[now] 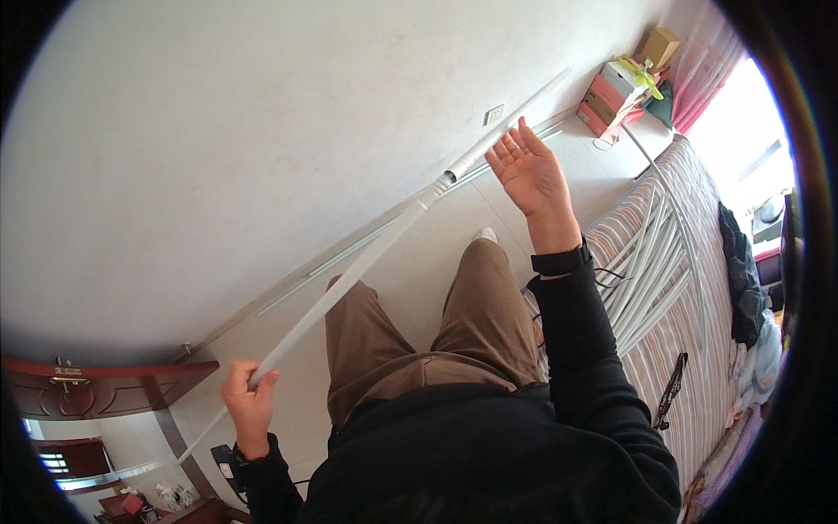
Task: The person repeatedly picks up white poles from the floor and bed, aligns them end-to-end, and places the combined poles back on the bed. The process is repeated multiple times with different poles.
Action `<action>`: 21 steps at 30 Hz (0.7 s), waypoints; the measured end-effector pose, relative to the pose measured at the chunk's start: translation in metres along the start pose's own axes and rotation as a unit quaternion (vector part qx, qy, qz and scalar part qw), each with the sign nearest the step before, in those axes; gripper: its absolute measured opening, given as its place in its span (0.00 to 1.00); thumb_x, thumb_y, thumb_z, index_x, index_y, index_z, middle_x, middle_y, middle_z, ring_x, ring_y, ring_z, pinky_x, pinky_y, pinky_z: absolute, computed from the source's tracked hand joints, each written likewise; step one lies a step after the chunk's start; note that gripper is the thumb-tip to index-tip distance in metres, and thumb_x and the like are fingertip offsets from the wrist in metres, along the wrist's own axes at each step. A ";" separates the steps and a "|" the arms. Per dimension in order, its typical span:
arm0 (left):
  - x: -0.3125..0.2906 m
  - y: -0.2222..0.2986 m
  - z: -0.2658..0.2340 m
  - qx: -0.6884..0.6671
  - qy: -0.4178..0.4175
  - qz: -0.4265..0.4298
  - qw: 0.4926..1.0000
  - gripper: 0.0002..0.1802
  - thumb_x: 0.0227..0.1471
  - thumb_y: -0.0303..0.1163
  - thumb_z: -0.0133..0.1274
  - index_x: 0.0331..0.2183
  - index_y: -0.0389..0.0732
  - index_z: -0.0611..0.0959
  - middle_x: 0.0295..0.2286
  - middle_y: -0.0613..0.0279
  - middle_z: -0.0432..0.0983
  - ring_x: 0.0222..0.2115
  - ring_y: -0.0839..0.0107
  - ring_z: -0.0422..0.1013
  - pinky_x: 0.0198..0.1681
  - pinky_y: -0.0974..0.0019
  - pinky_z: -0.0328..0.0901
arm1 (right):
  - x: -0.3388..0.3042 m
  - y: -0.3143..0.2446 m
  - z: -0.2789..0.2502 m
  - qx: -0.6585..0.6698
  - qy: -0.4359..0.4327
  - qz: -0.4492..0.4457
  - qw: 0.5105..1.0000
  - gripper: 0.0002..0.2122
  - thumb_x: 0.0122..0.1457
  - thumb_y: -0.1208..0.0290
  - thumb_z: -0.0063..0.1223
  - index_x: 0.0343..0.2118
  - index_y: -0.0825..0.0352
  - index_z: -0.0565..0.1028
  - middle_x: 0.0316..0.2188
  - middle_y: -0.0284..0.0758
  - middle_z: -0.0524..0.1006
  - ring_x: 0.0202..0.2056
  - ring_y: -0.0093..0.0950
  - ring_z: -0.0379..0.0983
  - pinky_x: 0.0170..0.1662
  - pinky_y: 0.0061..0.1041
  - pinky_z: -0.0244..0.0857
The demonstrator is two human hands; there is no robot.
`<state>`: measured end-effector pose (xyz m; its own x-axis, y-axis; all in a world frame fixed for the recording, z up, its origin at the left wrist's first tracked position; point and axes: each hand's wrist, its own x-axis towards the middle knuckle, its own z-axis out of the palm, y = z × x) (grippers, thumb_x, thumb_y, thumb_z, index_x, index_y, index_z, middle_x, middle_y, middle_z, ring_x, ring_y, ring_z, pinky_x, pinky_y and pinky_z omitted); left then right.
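Observation:
My left hand (249, 402) is closed round a long white pipe (340, 284) that slants up to the right across my legs. At its upper end the pipe has a wider sleeve (428, 196). There it meets the dark open end of a second white pipe (471, 159), which runs on toward the far right; whether the two are joined I cannot tell. My right hand (532, 175) is open, palm up, fingers stretched along the second pipe's side. Its fingertips are at or touching that pipe. Below my left hand the first pipe continues toward the doorway.
A striped bed (646, 384) at right carries a bundle of white pipes (655, 271) and a black strap (670, 391). Thin strips (349, 253) lie along the wall's foot. Stacked boxes (608, 100) stand in the far corner. A dark red door (113, 384) is at left.

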<state>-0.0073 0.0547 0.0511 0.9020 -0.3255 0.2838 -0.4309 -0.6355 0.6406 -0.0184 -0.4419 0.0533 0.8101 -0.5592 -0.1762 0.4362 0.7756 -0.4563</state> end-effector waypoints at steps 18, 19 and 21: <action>0.003 0.015 0.005 -0.022 0.029 0.034 0.999 0.17 0.53 0.39 0.60 0.27 0.35 0.75 0.17 0.61 0.63 0.18 0.73 0.59 0.22 0.69 0.55 | -0.013 0.020 0.012 -0.249 -0.006 -0.105 0.963 0.36 0.67 0.69 0.43 0.65 0.72 0.31 0.44 0.49 0.72 0.40 0.33 0.76 0.41 0.30 0.76; 0.008 0.020 0.006 -0.018 0.036 0.043 0.998 0.17 0.53 0.38 0.60 0.27 0.35 0.75 0.17 0.61 0.63 0.18 0.73 0.59 0.22 0.69 0.55 | -0.020 0.027 0.013 -0.277 -0.004 -0.147 0.950 0.35 0.67 0.69 0.43 0.65 0.71 0.33 0.44 0.49 0.72 0.39 0.33 0.76 0.41 0.30 0.76; 0.020 0.032 0.014 -0.027 0.049 0.046 0.997 0.16 0.52 0.37 0.61 0.28 0.35 0.75 0.18 0.60 0.64 0.18 0.72 0.60 0.22 0.69 0.55 | -0.038 0.052 0.019 -0.332 0.015 -0.222 0.917 0.33 0.67 0.71 0.43 0.65 0.68 0.36 0.44 0.47 0.73 0.36 0.32 0.77 0.40 0.29 0.76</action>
<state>-0.0036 0.0179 0.0678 0.8584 -0.3088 0.4097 -0.5120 -0.5667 0.6456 -0.0188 -0.3744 0.0527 0.5956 -0.7917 0.1355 0.3772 0.1267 -0.9174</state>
